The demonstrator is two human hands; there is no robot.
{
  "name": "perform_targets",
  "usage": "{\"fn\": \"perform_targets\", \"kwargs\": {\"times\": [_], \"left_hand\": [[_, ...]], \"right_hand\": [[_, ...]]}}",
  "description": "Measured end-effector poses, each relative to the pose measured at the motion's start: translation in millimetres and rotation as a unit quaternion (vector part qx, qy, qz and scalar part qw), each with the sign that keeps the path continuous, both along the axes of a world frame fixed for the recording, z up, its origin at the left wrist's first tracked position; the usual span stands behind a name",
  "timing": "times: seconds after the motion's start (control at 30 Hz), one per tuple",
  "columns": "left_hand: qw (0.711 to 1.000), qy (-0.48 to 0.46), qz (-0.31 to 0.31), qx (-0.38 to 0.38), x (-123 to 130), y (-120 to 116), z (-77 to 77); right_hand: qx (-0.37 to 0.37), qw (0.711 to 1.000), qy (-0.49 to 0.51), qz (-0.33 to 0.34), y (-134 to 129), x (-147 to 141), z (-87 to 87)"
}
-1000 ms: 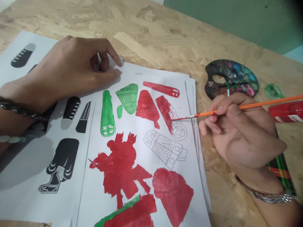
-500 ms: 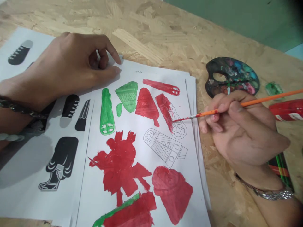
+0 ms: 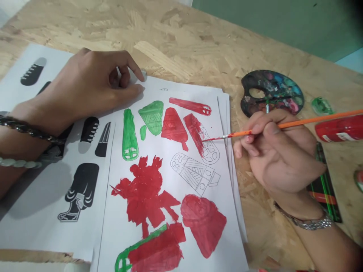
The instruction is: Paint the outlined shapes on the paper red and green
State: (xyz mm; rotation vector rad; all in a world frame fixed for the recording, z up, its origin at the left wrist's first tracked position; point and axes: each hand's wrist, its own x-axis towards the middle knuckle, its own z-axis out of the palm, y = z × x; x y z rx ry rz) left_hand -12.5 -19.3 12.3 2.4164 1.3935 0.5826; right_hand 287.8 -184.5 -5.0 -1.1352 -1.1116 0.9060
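My right hand (image 3: 280,155) pinches an orange paintbrush (image 3: 255,131), its red-loaded bristles touching a half-red, rounded strip shape (image 3: 194,130) on the drawing sheet (image 3: 167,149). Green and red painted shapes surround it, including a large red figure (image 3: 146,192). Just below the brush tip lies an outlined shape (image 3: 195,173) without paint. At the sheet's upper left rests my left hand (image 3: 104,81). It holds nothing; thumb and forefinger are apart, the other fingers curled under. Beneath that forearm is a printed sheet (image 3: 36,181) with black-and-white figures.
Beyond my right hand lies a paint-smeared palette (image 3: 249,104) on the chipboard table (image 3: 181,49). A small container with green paint (image 3: 321,105) and a red bottle (image 3: 340,130) sit to its right. A dark case with green lines (image 3: 326,189) is partly behind my right wrist.
The view has shifted slightly. My right hand and the brush tip have moved a little along the half-red strip, which looks much the same. My left hand stays on the paper.
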Motion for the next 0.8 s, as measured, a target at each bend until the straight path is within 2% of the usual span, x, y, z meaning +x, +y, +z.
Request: {"fn": "perform_targets", "kwargs": {"times": [0.17,0.8], "left_hand": [[1.000,0.004,-0.012,-0.015,-2.5,3.1,-1.2],[0.998,0.003,-0.059,-0.006,-6.2,6.6,1.5]], "right_hand": [[-0.021,1.000,-0.001,-0.003,-2.4,-1.6,1.0],[-0.022,1.000,0.015,0.014,0.3,1.8,-1.0]]}}
